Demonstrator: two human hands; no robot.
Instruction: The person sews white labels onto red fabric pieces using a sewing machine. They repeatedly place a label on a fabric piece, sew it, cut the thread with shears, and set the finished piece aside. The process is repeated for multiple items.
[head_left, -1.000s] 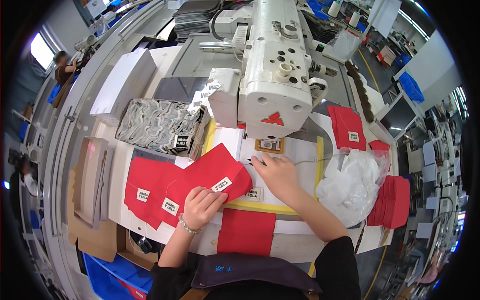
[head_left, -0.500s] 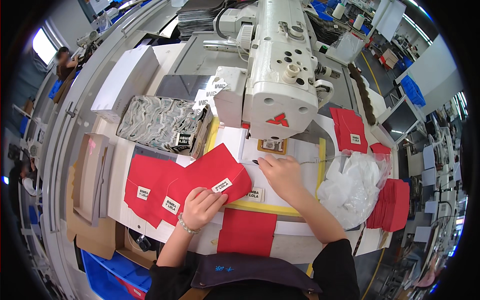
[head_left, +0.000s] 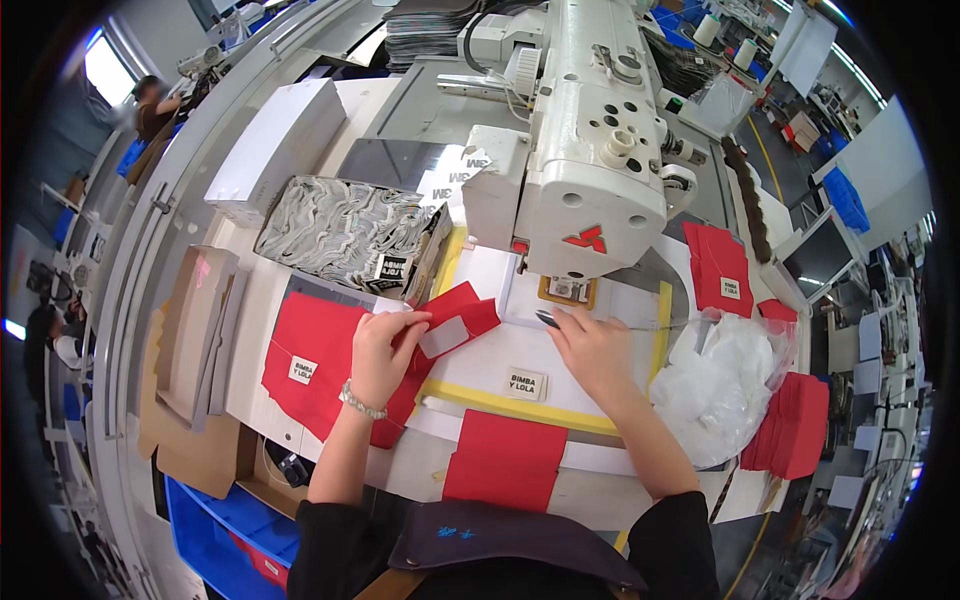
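Note:
My left hand [head_left: 383, 352] pinches a red fabric piece [head_left: 475, 318] by its edge; the piece is folded over, and a pale patch [head_left: 443, 338] shows on its underside. More red fabric with a black-and-white label [head_left: 302, 370] lies under and beside this hand. In my right hand [head_left: 592, 350] is a small dark-tipped tool [head_left: 547, 318], mostly hidden by the fingers, over the white work plate [head_left: 480, 360] with yellow edging. A loose label [head_left: 525, 383] rests on that plate. Just beyond stands the white sewing machine head [head_left: 590, 200].
A box of stacked labels [head_left: 340, 240] and a long white box [head_left: 275, 150] stand at left, near an open cardboard box [head_left: 200, 340]. At right lie a clear bag of white scraps [head_left: 715, 390] and red fabric stacks [head_left: 790, 425]. Another red piece [head_left: 505, 455] hangs near the front edge.
My left hand has moved left and up, and the red piece has turned over from its labelled face to the patch side. The loose label on the plate is now uncovered.

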